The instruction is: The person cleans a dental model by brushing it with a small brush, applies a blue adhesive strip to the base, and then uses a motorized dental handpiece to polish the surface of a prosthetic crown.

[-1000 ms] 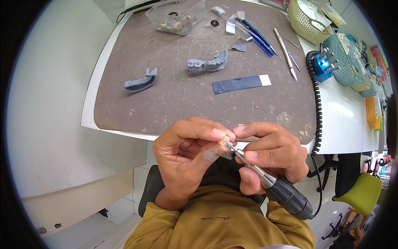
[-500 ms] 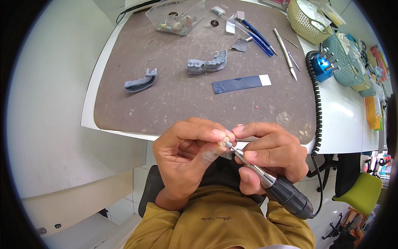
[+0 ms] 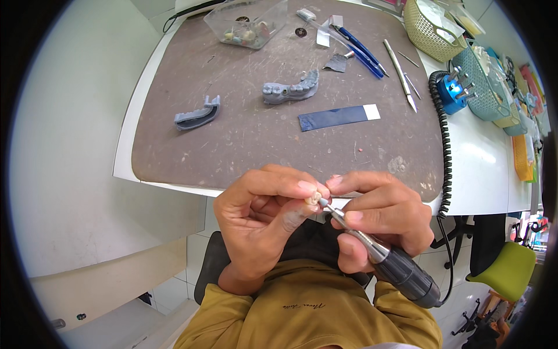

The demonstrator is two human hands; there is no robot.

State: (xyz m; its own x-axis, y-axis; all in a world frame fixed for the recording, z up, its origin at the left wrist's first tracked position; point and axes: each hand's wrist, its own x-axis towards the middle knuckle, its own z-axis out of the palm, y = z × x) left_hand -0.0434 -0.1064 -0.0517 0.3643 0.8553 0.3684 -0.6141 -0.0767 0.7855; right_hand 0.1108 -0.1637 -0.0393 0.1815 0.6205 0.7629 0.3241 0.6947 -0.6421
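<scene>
Between the thumb and fingertips of my left hand (image 3: 261, 212) is a small cream-coloured dental crown (image 3: 314, 199). My right hand (image 3: 386, 215) grips a rotary handpiece (image 3: 386, 256) with a steel nose and black body, pointing up and left. Its light blue-grey grinding tip (image 3: 323, 202) meets or nearly touches the crown. The fingertips of both hands come close together just above it. On the bench beyond stand a grey dental model (image 3: 290, 90) with a row of teeth and a smaller grey model piece (image 3: 199, 113) to its left.
A strip of dark blue paper (image 3: 334, 118) lies near the larger model. Behind are a clear plastic box (image 3: 250, 26) of small pieces, blue pens (image 3: 363, 52) and a white-handled knife (image 3: 400, 72). A coiled black cord (image 3: 444, 151), blue bur holder (image 3: 453, 93) and baskets (image 3: 430, 32) line the right.
The handpiece tip has shifted very slightly right against the crown, showing more of the crown's surface. Both hands otherwise keep their places.
</scene>
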